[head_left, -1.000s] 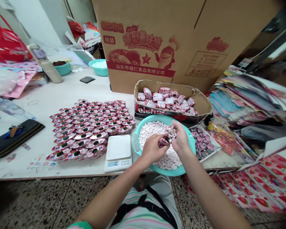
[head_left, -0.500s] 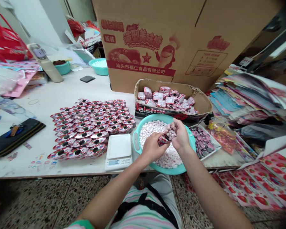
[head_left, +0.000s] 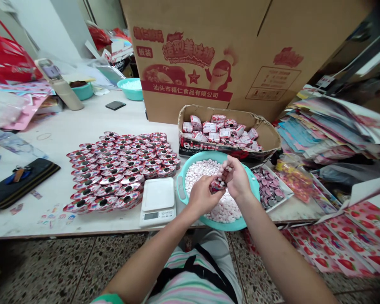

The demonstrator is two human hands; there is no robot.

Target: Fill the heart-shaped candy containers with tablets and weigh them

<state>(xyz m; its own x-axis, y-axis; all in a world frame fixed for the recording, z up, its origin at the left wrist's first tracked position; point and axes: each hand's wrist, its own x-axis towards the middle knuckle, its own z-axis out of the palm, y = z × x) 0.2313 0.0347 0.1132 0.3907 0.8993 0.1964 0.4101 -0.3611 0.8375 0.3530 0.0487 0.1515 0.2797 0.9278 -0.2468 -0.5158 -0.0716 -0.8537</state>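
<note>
Far to the left of the hands, a black pouch (head_left: 17, 183) lies on the bench (head_left: 63, 131) with keys on top of it. Closer to the hands are lots of round, shiny red tins (head_left: 120, 171), set close together in neat rows. Each one has a dark hole in the top. Just left of the left hand sits a white kitchen scale (head_left: 157, 198) with a small screen.

The left hand (head_left: 202, 198) pinches one small shiny red tin (head_left: 217, 185) in its fingers. The right hand (head_left: 236, 177) is right up against it, with its fingers curled in. It is too small to tell if they hold anything. The hands are together above a blue-green basin (head_left: 220, 225), which is full of little pale pink and white candies (head_left: 205, 173).

Just past the hands, a low cardboard tray (head_left: 267, 137) holds many small wrapped packs (head_left: 215, 131), and a big cardboard box (head_left: 190, 55) with red printing stands behind it. To the right of the hands is a white tray (head_left: 280, 198) of round purple and silver lids (head_left: 269, 190). Past that lie piles of printed sheets (head_left: 319, 131). Lower down, at the far right, are sheets with strawberries on them (head_left: 345, 249).
</note>
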